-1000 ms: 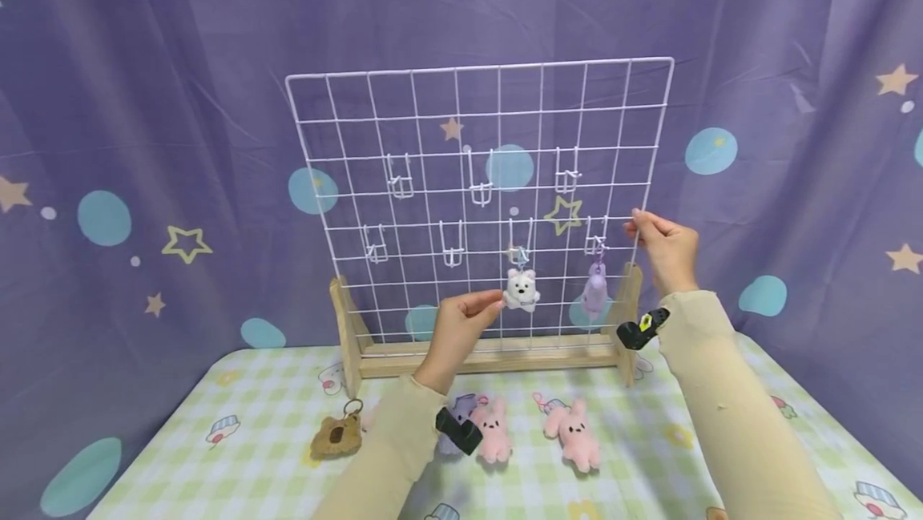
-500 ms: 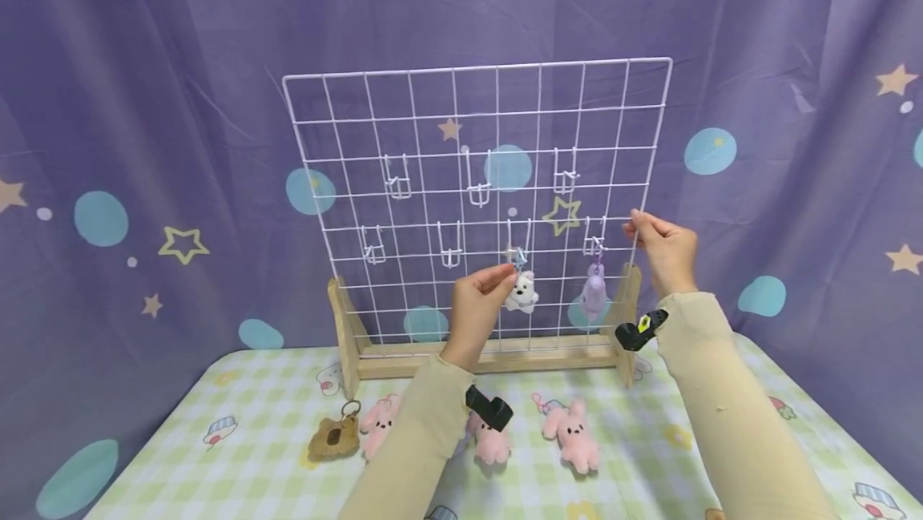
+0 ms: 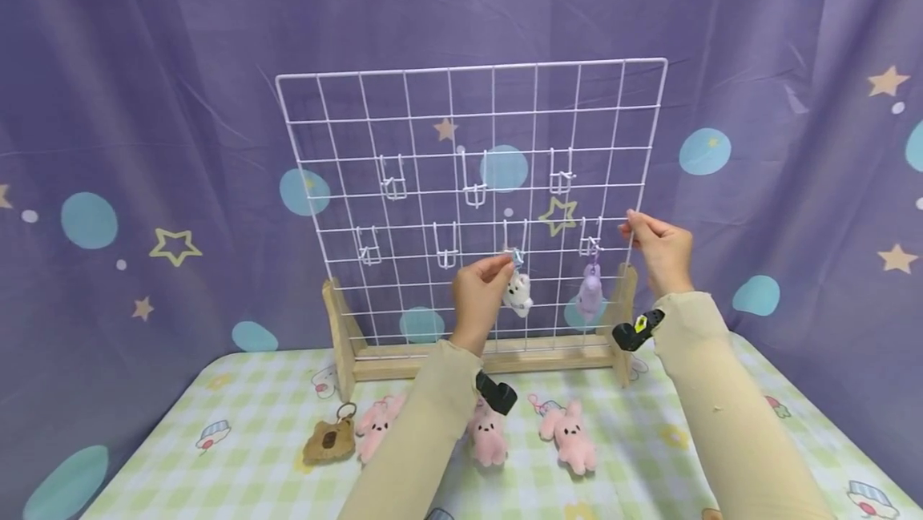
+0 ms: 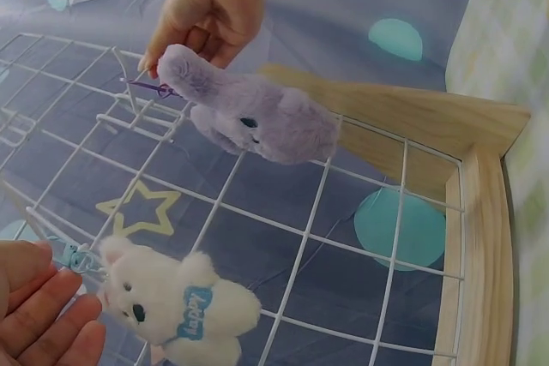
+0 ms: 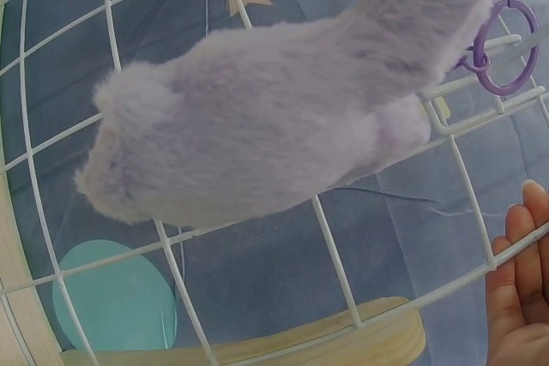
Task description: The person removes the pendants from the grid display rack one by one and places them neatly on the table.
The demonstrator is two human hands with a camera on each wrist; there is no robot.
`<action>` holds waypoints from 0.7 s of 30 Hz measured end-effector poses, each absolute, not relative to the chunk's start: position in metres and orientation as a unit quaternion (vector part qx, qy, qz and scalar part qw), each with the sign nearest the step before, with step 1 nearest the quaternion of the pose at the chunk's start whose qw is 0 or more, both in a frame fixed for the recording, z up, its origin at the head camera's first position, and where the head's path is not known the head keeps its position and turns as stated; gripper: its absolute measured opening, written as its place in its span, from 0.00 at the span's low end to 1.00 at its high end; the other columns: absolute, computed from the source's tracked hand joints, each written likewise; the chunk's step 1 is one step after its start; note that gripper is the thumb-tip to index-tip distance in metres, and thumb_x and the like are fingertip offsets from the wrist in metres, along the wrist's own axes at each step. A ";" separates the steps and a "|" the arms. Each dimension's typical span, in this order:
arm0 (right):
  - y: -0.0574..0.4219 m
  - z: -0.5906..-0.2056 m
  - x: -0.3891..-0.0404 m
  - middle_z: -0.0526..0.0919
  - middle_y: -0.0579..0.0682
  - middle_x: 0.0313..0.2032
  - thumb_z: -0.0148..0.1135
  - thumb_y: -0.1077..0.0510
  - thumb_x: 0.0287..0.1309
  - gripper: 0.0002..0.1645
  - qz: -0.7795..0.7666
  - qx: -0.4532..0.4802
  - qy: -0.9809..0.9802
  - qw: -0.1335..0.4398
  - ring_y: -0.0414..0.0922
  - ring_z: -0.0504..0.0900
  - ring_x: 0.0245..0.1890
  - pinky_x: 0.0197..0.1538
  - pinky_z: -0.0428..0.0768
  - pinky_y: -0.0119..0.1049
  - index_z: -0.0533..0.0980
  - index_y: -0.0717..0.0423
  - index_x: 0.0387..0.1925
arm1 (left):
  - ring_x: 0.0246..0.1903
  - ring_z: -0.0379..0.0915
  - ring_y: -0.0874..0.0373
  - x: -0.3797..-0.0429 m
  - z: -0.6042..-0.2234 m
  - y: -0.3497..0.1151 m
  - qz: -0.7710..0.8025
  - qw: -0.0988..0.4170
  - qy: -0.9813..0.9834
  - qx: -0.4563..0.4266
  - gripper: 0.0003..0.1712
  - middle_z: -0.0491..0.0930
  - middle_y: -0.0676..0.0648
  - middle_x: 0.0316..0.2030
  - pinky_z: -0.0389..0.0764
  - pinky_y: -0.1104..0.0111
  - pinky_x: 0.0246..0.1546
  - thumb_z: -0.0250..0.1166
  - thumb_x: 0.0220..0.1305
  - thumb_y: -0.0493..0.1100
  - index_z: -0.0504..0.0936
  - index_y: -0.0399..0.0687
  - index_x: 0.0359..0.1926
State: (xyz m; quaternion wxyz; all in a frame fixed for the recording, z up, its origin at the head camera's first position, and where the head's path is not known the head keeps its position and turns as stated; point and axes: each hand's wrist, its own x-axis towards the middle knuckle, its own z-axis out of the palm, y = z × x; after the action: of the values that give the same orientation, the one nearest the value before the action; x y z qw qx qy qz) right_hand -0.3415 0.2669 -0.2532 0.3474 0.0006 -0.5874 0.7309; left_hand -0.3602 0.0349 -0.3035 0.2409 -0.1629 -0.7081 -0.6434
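Note:
A white plush bear keychain [image 3: 518, 297] with a blue "Happy" patch hangs low on a white wire grid panel [image 3: 472, 69]. My left hand [image 3: 476, 300] pinches at its blue clasp [image 4: 75, 256], just below a hook. To the right, a purple plush rabbit keychain [image 3: 590, 293] dangles from another hook by its purple ring [image 5: 506, 47]. With thumb and fingers, my right hand [image 3: 662, 251] grips the panel's right edge; in the right wrist view its fingers [image 5: 506, 293] show behind the edge wire.
Several bare hooks [image 3: 393, 186] are on the panel, which stands in a wooden base [image 3: 548, 357]. On the checked tablecloth [image 3: 252, 400] lie a brown bear keychain [image 3: 329, 440] and pink plush rabbits [image 3: 574, 440], partly hidden by my left sleeve. A purple curtain [image 3: 180, 63] hangs behind.
My left hand has risen from beside the bear's body to its clasp. The bear has swung and turned slightly. My right hand stays at the panel's edge.

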 end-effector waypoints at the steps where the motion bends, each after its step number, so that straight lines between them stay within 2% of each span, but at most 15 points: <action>1: 0.266 -0.253 -0.341 0.83 0.42 0.16 0.64 0.64 0.56 0.13 0.731 0.001 -0.588 0.346 0.35 0.81 0.19 0.31 0.78 0.24 0.83 0.46 0.20 | 0.32 0.82 0.54 -0.361 -0.303 0.036 -0.643 0.240 -0.709 -0.161 0.08 0.85 0.43 0.35 0.81 0.72 0.31 0.67 0.56 0.36 0.85 0.39 0.38; 6: 0.266 -0.253 -0.341 0.83 0.42 0.16 0.65 0.63 0.56 0.10 0.733 -0.004 -0.586 0.345 0.35 0.81 0.19 0.31 0.78 0.24 0.84 0.49 0.22 | 0.33 0.82 0.54 -0.363 -0.302 0.038 -0.643 0.226 -0.716 -0.151 0.08 0.85 0.43 0.35 0.81 0.73 0.33 0.67 0.56 0.35 0.85 0.38 0.38; 9: 0.270 -0.258 -0.349 0.83 0.42 0.16 0.66 0.62 0.55 0.03 0.733 -0.012 -0.584 0.349 0.35 0.81 0.19 0.31 0.78 0.24 0.85 0.56 0.31 | 0.34 0.82 0.53 -0.365 -0.302 0.039 -0.646 0.218 -0.717 -0.145 0.08 0.85 0.42 0.35 0.81 0.72 0.34 0.67 0.56 0.36 0.85 0.38 0.38; 11: 0.271 -0.260 -0.351 0.83 0.42 0.16 0.66 0.62 0.55 0.09 0.730 -0.017 -0.586 0.351 0.35 0.81 0.19 0.31 0.78 0.24 0.83 0.64 0.37 | 0.34 0.82 0.53 -0.366 -0.301 0.039 -0.648 0.215 -0.716 -0.142 0.08 0.85 0.42 0.35 0.81 0.71 0.34 0.67 0.56 0.36 0.85 0.38 0.38; 14: 0.271 -0.259 -0.352 0.83 0.41 0.16 0.66 0.62 0.55 0.17 0.725 -0.021 -0.591 0.353 0.34 0.81 0.19 0.30 0.78 0.24 0.79 0.74 0.42 | 0.35 0.83 0.53 -0.367 -0.300 0.039 -0.650 0.212 -0.716 -0.139 0.08 0.85 0.41 0.34 0.81 0.71 0.34 0.67 0.56 0.35 0.85 0.37 0.38; 17: 0.271 -0.259 -0.352 0.83 0.41 0.16 0.65 0.63 0.55 0.15 0.723 -0.020 -0.593 0.354 0.35 0.81 0.19 0.30 0.78 0.24 0.80 0.73 0.41 | 0.35 0.83 0.53 -0.368 -0.300 0.040 -0.649 0.210 -0.717 -0.142 0.08 0.85 0.41 0.34 0.80 0.73 0.32 0.68 0.55 0.35 0.85 0.37 0.37; 21: 0.276 -0.263 -0.358 0.83 0.41 0.17 0.66 0.62 0.55 0.08 0.722 -0.019 -0.593 0.357 0.35 0.81 0.20 0.31 0.78 0.24 0.84 0.63 0.36 | 0.34 0.83 0.52 -0.368 -0.299 0.041 -0.647 0.209 -0.717 -0.154 0.08 0.85 0.40 0.34 0.79 0.76 0.30 0.68 0.55 0.35 0.85 0.35 0.36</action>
State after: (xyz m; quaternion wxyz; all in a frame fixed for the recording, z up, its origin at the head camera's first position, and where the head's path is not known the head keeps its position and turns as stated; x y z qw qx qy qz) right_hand -0.3578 0.2758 -0.2631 0.3569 -0.0192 -0.5930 0.7215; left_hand -0.3677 0.0408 -0.2993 0.2093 -0.1541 -0.7165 -0.6473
